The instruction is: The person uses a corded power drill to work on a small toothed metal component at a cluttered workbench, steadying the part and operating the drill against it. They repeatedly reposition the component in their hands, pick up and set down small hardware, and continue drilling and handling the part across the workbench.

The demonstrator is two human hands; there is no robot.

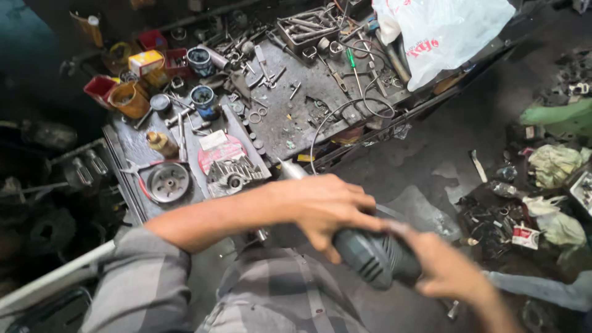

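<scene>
Both hands grip a grey power tool (370, 256) low at centre, left hand (324, 206) with fingers wrapped over its body, right hand (441, 265) clasping its rear from 4 o'clock; seemingly being readied, it wants a steady hold.

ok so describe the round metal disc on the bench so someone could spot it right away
Start at the cluttered workbench and go to its near left corner. The round metal disc lies flat there, just left of a finned grey casting. It is the only wide grey wheel with a ring of holes around its hub.
</scene>
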